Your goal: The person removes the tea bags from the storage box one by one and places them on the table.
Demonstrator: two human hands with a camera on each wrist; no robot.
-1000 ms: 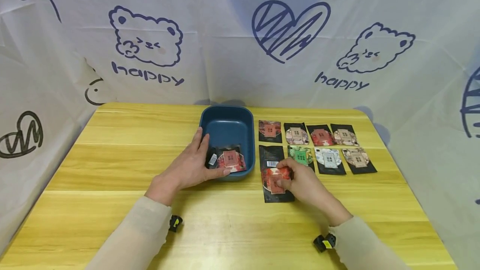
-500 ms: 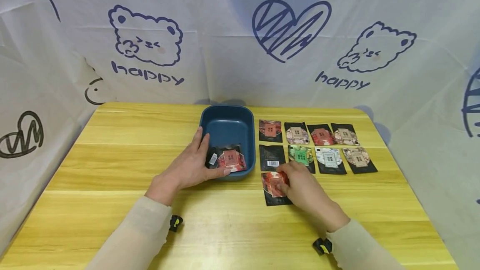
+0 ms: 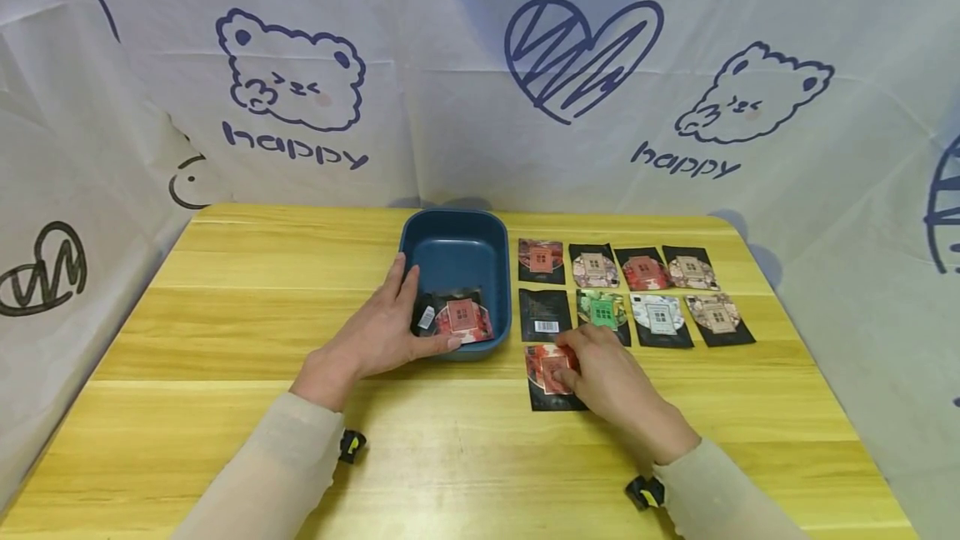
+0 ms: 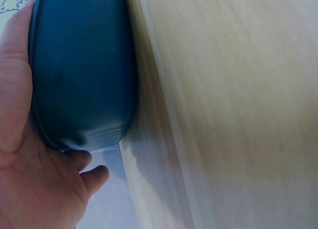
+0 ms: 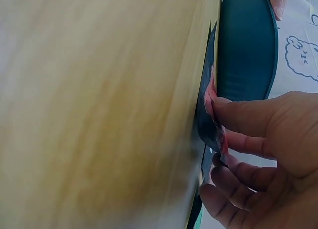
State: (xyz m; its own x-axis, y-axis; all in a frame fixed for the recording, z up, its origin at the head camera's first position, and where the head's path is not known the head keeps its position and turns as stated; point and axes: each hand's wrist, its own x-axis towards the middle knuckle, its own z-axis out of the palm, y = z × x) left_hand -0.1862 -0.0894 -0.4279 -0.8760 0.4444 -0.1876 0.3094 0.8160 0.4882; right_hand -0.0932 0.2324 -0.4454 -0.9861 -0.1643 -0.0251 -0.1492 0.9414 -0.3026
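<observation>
My left hand [image 3: 371,327] rests against a dark blue plastic bin [image 3: 455,255], fingers straight along its left rim and thumb over the front rim. Inside the bin, near the front, lies a black sachet [image 3: 462,320] with a red label, next to a dark piece with a white barcode. My right hand [image 3: 617,377] pinches another red-labelled black sachet [image 3: 547,397] between thumb and fingers. In the right wrist view, this sachet [image 5: 207,110] bends slightly where it is pinched, close over the table. Just beyond it lies a sachet [image 3: 543,304] back side up, its barcode showing.
Right of the bin, several more sachets lie in two rows, among them a green one [image 3: 600,307], a white one [image 3: 660,320] and a red one [image 3: 541,261]. Behind the wooden table [image 3: 225,315] hangs a white cloth [image 3: 442,148] with drawings.
My right hand has drawn the red-labelled sachet slightly toward me, away from the barcode-side-up sachet, exposing more of that one. My left hand and the bin stay put.
</observation>
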